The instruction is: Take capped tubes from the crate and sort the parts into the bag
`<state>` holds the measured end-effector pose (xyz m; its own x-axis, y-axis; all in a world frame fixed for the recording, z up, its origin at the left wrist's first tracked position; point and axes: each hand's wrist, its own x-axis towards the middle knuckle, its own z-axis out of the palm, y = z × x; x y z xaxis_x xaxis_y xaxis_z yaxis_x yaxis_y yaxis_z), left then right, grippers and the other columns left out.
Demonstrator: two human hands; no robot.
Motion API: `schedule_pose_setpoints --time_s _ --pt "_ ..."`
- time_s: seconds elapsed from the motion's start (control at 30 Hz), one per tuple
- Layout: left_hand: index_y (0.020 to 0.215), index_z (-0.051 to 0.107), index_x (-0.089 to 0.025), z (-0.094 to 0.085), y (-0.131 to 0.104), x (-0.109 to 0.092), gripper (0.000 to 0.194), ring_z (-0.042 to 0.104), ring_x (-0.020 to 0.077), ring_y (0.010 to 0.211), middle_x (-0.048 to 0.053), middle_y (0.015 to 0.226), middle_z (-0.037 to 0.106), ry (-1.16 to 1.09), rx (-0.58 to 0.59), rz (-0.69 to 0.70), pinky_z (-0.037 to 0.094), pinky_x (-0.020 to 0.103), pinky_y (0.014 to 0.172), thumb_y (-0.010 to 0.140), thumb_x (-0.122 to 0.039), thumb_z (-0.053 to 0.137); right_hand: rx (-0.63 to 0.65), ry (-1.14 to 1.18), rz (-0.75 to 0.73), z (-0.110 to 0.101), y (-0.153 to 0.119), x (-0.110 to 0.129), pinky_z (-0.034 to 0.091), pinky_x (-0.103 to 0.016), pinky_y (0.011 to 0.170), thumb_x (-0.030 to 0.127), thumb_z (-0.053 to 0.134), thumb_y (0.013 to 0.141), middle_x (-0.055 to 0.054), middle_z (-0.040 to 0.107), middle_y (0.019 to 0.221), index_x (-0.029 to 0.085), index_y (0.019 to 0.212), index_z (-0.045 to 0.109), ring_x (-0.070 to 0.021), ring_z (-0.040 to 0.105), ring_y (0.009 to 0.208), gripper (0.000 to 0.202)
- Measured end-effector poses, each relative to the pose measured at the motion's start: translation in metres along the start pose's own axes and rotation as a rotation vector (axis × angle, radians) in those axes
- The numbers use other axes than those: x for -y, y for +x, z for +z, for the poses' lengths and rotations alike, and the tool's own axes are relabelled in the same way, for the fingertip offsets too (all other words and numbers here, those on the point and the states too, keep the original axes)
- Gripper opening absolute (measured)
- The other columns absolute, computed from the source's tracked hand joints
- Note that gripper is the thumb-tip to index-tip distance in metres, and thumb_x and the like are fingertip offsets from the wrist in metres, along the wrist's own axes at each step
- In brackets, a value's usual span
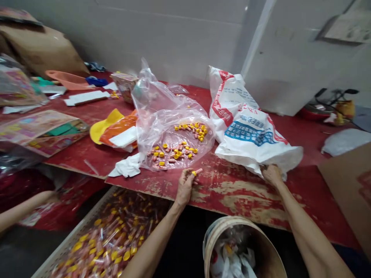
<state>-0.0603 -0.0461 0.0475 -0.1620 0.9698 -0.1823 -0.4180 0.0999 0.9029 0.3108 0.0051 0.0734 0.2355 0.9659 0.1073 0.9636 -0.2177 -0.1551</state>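
My left hand [186, 186] is at the table's front edge, its fingers closed on a small pink piece with a yellow cap [194, 173]. Just beyond it lies a clear plastic bag [171, 119], with several loose pink pieces and yellow caps [178, 152] on its near part. To the right, my right hand [272, 174] is at the mouth of a white printed sack [249, 135]. The fingers of that hand are hidden by the sack's edge, so what they hold does not show.
Below the table are a crate [60, 249] of capped pink pieces and a bucket [211, 231] with crumpled plastic. Toy packages [43, 131], a yellow and orange toy [116, 125] and a white cloth [127, 166] lie left. Another person's arm [29, 206] reaches in; cardboard [348, 181] stands right.
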Motion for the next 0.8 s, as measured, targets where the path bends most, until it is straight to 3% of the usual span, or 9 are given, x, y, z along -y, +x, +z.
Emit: schedule_pose_setpoints --time_s 0.1,0.17,0.3,0.43,0.53,0.7,0.8 --pt "0.093 0.053 -0.017 0.011 -0.005 -0.001 0.043 0.059 0.0079 0.058 -0.002 0.078 0.063 -0.049 0.062 -0.032 0.046 0.019 0.054 0.063 -0.039 0.073 0.037 0.088 0.05 -0.016 -0.025 -0.015 0.043 -0.04 0.087 0.026 0.044 0.086 -0.018 0.06 0.108 0.006 0.109 0.06 -0.0256 0.056 0.099 0.035" --pt "0.091 0.054 -0.017 0.022 -0.012 -0.002 0.04 0.059 0.008 0.059 -0.002 0.078 0.062 -0.065 0.138 -0.063 0.046 0.019 0.054 0.063 -0.038 0.073 0.073 0.178 0.023 -0.026 -0.047 -0.014 0.046 -0.035 0.083 0.031 0.039 0.086 -0.015 0.06 0.111 0.007 0.117 0.056 -0.0228 0.057 0.095 0.043" --pt "0.093 0.055 -0.017 0.052 -0.036 -0.002 0.035 0.059 0.0083 0.061 -0.002 0.078 0.062 -0.031 0.341 -0.09 0.046 0.02 0.058 0.069 -0.038 0.069 0.258 0.517 -0.148 -0.04 -0.092 0.011 0.049 -0.032 0.077 0.051 0.039 0.087 -0.007 0.064 0.099 0.015 0.118 0.056 -0.0205 0.059 0.086 0.05" --pt "0.093 0.055 -0.016 0.074 -0.054 -0.002 0.029 0.057 0.0085 0.06 -0.002 0.071 0.06 0.048 0.475 -0.101 0.044 0.021 0.06 0.074 -0.037 0.063 0.419 0.827 -0.352 -0.046 -0.118 0.046 0.042 -0.038 0.095 0.05 0.046 0.089 -0.008 0.059 0.117 0.019 0.118 0.057 -0.0239 0.054 0.108 0.045" --pt "0.092 0.055 -0.016 0.076 -0.059 -0.002 0.027 0.056 0.0089 0.061 -0.002 0.071 0.059 0.095 0.463 -0.085 0.044 0.021 0.06 0.076 -0.037 0.059 0.412 0.855 -0.447 -0.049 -0.125 0.063 0.039 -0.037 0.098 0.044 0.046 0.09 -0.008 0.056 0.123 0.019 0.119 0.057 -0.0231 0.051 0.114 0.04" --pt "0.089 0.057 -0.016 0.071 -0.059 -0.001 0.021 0.055 0.0086 0.062 -0.002 0.072 0.058 0.149 0.451 -0.034 0.045 0.021 0.062 0.077 -0.032 0.057 0.331 0.698 -0.495 -0.052 -0.129 0.079 0.047 -0.032 0.08 0.038 0.043 0.092 -0.009 0.059 0.117 0.018 0.116 0.058 -0.0218 0.054 0.105 0.035" --pt "0.095 0.062 -0.015 0.072 -0.06 0.003 0.022 0.059 0.0115 0.071 0.001 0.079 0.064 0.245 0.433 0.029 0.048 0.024 0.071 0.08 -0.029 0.054 0.245 0.633 -0.51 -0.047 -0.13 0.085 0.046 -0.033 0.081 0.037 0.042 0.092 -0.009 0.061 0.109 0.018 0.112 0.059 -0.0208 0.056 0.098 0.032"
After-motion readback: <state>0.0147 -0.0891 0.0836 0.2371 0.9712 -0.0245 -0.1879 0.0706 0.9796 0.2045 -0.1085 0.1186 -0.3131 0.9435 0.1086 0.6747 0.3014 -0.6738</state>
